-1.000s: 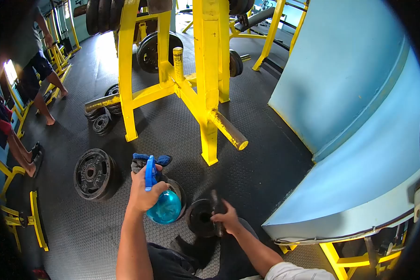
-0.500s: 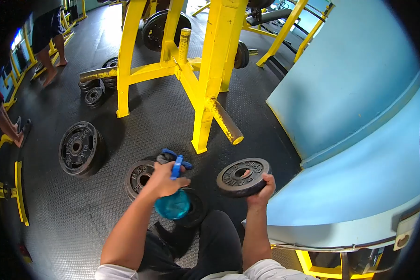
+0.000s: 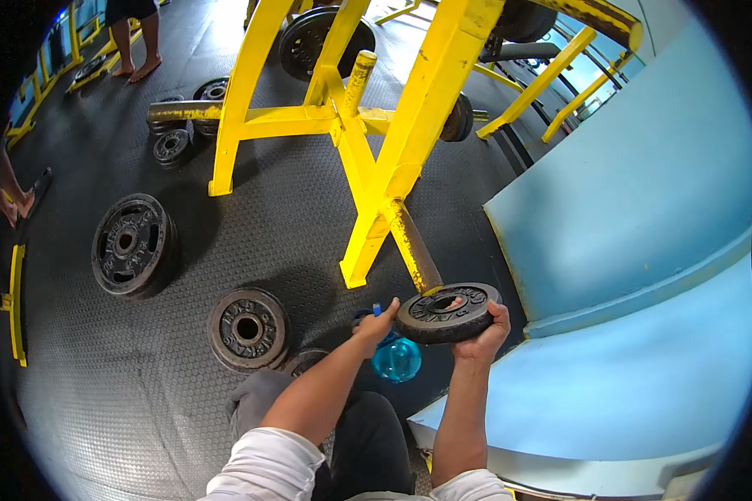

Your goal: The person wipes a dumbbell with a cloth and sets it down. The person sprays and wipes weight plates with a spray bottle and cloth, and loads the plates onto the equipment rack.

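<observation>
My right hand (image 3: 483, 337) grips a black weight plate (image 3: 429, 320) by its right edge. The plate is tilted, lettered face up, and a fingertip shows through its centre hole. From my left hand (image 3: 378, 326) hangs a translucent blue water bottle (image 3: 397, 361). Its blue lid and loop are partly hidden by my closed fingers. That hand is close to the plate's left edge; whether they touch I cannot tell. Just beyond the plate, a worn yellow peg (image 3: 416, 250) sticks out from the yellow rack (image 3: 359, 263).
Near my knees lie a weight plate (image 3: 219, 330) and another partly hidden plate (image 3: 306, 361). Larger stacked plates (image 3: 113, 271) are further left. A blue wall (image 3: 610, 242) stands to the right. A person's bare feet (image 3: 142, 69) show at the upper left.
My left hand has moved right with the bottle, away from the floor plates towards the plate in my right hand. The held plate now appears nearer the yellow peg. The view has shifted.
</observation>
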`<state>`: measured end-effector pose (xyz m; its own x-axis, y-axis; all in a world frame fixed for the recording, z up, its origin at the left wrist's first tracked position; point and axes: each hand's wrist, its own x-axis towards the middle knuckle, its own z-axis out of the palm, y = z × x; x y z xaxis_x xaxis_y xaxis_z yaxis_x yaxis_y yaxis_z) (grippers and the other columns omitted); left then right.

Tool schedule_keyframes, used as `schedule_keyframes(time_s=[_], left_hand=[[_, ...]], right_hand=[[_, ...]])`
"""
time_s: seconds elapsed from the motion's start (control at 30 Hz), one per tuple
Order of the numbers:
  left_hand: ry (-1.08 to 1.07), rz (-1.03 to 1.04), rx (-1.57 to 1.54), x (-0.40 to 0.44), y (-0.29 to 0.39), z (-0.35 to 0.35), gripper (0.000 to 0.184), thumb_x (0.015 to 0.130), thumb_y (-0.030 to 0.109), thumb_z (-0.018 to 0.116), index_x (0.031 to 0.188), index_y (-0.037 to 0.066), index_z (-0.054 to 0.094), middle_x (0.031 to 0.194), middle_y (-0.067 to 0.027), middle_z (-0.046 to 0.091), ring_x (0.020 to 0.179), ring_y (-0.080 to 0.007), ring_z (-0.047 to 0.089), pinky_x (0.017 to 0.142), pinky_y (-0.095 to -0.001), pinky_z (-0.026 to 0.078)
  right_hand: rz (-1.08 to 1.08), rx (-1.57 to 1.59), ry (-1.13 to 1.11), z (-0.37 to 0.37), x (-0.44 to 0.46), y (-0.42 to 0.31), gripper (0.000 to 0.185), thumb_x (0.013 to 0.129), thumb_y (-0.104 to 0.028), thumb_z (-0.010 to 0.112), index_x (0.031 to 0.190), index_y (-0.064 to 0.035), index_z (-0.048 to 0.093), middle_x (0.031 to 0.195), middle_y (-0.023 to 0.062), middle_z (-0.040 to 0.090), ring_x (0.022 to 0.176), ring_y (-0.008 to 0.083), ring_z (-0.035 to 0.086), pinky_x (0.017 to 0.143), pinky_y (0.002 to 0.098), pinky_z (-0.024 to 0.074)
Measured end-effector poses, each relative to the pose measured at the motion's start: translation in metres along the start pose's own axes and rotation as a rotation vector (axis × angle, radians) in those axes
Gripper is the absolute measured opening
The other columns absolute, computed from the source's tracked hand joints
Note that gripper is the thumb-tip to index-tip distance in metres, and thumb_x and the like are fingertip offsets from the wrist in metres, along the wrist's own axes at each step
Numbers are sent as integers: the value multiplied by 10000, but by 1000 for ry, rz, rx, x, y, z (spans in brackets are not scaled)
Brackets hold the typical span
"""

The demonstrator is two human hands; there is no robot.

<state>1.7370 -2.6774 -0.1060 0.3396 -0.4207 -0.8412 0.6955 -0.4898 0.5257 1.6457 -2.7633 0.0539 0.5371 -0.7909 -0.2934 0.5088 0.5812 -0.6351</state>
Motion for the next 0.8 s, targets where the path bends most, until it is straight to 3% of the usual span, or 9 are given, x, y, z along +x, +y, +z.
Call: schedule_keyframes(time_s=[0.1,0.17,0.23,0.3,0.37,0.53,0.6,0.77,0.8], left_hand=[[-17,-46,-123,21,-4,26,1044,725,776,516,1413,13,331,1433,-211,340,1294,-346,382,1056,-456,321],[-421,69,-570,48,-12,41,790,818,641,516,1319,32,468,1333,-176,477,1157,-320,524,1000,-457,394],[-463,44,-670,-2,10,28,644,846,553,502,1240,45,526,1266,-164,532,1085,-304,560,963,-453,426],[-509,13,-757,-14,19,23,509,874,466,488,1162,58,584,1198,-153,587,1013,-289,597,926,-449,457],[-544,45,-794,-7,19,19,406,873,378,447,1075,75,625,1115,-158,626,967,-276,600,897,-443,469],[-576,57,-843,12,11,21,469,875,433,430,1140,92,612,1170,-142,613,1016,-295,593,905,-439,458],[-372,144,-705,13,19,18,470,892,432,406,1173,108,597,1173,-129,615,1035,-294,588,909,-445,457],[-435,163,-826,-13,37,4,435,935,386,366,1221,124,564,1246,-122,566,1142,-271,533,958,-457,424],[-387,227,-729,-6,36,4,360,945,286,413,1247,114,508,1227,-129,553,1112,-276,549,925,-474,456]], right_hand=[[51,-41,16,5,6,2,667,642,-180,609,1217,61,372,1090,223,453,853,296,583,744,388,561],[59,-76,44,8,8,4,583,655,-204,598,1154,50,438,1072,221,511,881,311,589,791,420,543],[64,-110,77,11,7,5,508,668,-229,587,1091,40,505,1054,219,568,909,327,595,838,452,525],[68,-104,-11,11,4,4,660,653,-202,586,1219,70,386,1060,233,505,902,306,591,779,410,559],[59,-119,14,8,5,6,642,659,-205,578,1215,65,403,1075,234,520,929,315,589,816,433,542],[78,-129,20,4,4,9,582,670,-204,557,1188,42,459,1144,228,538,1003,344,578,919,484,481],[96,-190,-28,3,6,9,481,732,-221,553,1144,26,523,1129,206,585,1043,344,580,961,466,454],[134,-396,18,3,16,4,418,794,-181,593,1159,13,529,1106,172,608,994,280,622,898,413,502],[117,-505,16,2,19,2,428,790,-172,594,1168,16,524,1105,176,605,961,277,634,849,404,524]])
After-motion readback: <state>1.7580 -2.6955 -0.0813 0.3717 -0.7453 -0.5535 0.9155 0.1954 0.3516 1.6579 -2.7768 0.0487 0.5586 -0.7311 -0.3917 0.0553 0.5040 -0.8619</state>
